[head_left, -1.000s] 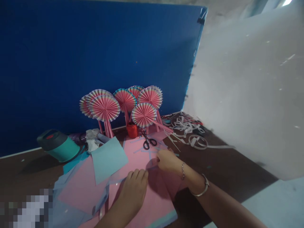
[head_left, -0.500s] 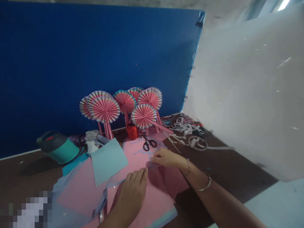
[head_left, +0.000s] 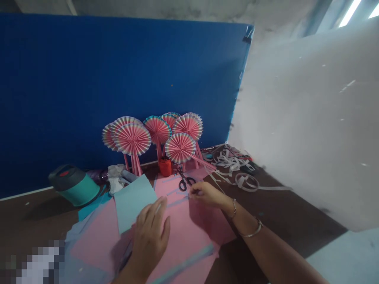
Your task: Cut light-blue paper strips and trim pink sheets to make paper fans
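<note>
- A blue board (head_left: pixel 118 86) is standing along the back of the brown bench (head_left: pixel 281 213).
- A pink paper sheet (head_left: pixel 189 240) is lying under both hands, with a pale blue paper sheet (head_left: pixel 133 201) overlapping it.
- Pleated paper fans (head_left: pixel 132 139) are standing against the board on pink sticks.
- The left hand (head_left: pixel 149 238) is spreading open over the pink sheet, its fingertips beside the pale blue sheet, gripping nothing.
- The right hand (head_left: pixel 205 195) is pinching closed on the end of a thin pale blue paper strip (head_left: pixel 177 202).
- That strip is stretching left above the pink sheet, toward the left hand.
- Black-handled scissors (head_left: pixel 184 184) are lying just beyond the right hand.
</note>
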Demonstrator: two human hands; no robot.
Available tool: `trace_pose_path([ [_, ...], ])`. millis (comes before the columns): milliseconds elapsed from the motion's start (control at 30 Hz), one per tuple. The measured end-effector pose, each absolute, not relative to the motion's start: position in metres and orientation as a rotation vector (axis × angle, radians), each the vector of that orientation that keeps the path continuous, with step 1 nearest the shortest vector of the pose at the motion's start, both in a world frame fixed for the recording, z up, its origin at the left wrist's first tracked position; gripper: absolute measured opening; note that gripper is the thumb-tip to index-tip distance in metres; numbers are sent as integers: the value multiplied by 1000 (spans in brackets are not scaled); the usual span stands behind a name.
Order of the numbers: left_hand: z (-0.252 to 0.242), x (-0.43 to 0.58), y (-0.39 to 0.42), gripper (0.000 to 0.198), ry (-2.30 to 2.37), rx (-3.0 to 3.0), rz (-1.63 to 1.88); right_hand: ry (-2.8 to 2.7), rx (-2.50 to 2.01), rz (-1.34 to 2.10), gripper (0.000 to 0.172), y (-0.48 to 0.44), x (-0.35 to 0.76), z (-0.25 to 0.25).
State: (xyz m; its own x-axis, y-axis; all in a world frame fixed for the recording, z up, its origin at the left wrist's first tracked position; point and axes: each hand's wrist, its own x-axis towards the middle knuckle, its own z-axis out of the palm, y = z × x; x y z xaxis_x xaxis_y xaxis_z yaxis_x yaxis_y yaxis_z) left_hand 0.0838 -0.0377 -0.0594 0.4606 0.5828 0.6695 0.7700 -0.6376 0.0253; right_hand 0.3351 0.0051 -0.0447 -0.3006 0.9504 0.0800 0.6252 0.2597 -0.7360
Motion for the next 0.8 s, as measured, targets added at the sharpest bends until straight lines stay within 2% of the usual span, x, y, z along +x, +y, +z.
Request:
trace_pose_path([
  [133,-55,70,-22,35,-1383,-2413,-829,-2004,-1386,701,11,8,335,-45],
  [233,-57,63,-14,21,-1486,-2578,-710,-1948,-1354,764,13,10,336,-47],
  [367,-57,61,-10,20,-1593,-2678,-675,-1773,-1357,1038,30,13,340,-52],
  [500,-53,62,-11,20,-1599,-2639,-726,-1704,-1310,1123,43,15,347,-52],
  [800,-51,63,-14,20,-1529,-2619,-739,-1842,-1311,959,20,15,345,-50],
])
